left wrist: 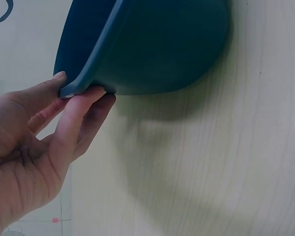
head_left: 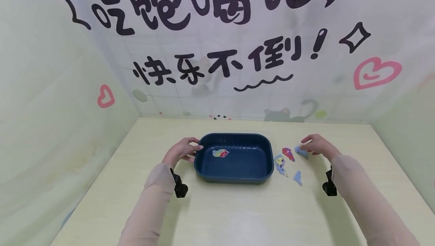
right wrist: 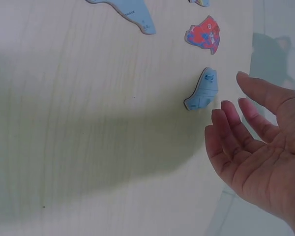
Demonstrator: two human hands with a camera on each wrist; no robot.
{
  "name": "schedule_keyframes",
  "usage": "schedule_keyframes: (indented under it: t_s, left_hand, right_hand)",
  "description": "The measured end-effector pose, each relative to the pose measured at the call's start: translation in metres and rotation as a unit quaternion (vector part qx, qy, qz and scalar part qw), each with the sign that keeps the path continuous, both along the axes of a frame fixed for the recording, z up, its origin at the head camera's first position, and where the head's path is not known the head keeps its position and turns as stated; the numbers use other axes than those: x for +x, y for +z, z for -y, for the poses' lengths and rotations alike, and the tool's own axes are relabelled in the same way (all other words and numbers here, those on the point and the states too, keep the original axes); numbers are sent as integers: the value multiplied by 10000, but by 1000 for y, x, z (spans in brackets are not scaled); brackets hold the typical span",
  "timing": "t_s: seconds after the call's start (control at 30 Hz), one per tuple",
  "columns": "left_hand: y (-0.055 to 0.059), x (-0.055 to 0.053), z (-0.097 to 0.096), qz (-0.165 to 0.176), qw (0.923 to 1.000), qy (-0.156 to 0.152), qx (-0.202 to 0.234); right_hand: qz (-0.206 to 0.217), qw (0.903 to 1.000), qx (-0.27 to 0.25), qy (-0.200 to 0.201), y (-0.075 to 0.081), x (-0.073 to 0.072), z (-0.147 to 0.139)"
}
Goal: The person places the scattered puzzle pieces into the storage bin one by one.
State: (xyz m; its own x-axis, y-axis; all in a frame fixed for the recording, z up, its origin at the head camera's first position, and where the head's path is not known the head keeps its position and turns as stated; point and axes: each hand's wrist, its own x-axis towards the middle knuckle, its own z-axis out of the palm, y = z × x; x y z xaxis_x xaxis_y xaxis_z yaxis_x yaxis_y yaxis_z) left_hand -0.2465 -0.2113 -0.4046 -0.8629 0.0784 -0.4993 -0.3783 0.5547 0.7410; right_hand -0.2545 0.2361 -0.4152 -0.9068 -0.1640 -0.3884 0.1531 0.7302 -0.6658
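Observation:
My left hand [head_left: 182,150] grips the left rim of a dark blue rectangular basin [head_left: 234,181], thumb on the inside and fingers against the outer wall in the left wrist view. Inside the basin lies a multicoloured flat puzzle piece [head_left: 220,153]. Over the table to the right, my right hand [head_left: 317,144] has relaxed, slightly bent fingers with nothing between them. Just beyond its fingertips is a light blue puzzle piece [right wrist: 203,90], lying flat on the table. A red and blue piece [right wrist: 204,35] lies beside that one.
Between the basin and the right hand are more pieces: a blue and yellow one [head_left: 280,164] close to the basin's right wall, and a pale blue one [head_left: 298,178] nearer the front. The light wooden table [head_left: 238,215] ends at a printed cloth backdrop [head_left: 210,102], with cloth at both sides.

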Motion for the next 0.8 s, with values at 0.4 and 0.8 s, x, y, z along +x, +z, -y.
schedule_keyframes:
  t_s: [0.4, 0.8]
  left_hand:
    - [-4, 3, 0, 51, 9999, 70, 74]
    - [-1, 3, 1, -52, 9999, 80, -49]
  right_hand:
    - [-171, 9987, 350, -335, -22, 4, 1]
    - [-433, 9969, 639, -140, -20, 5, 8]
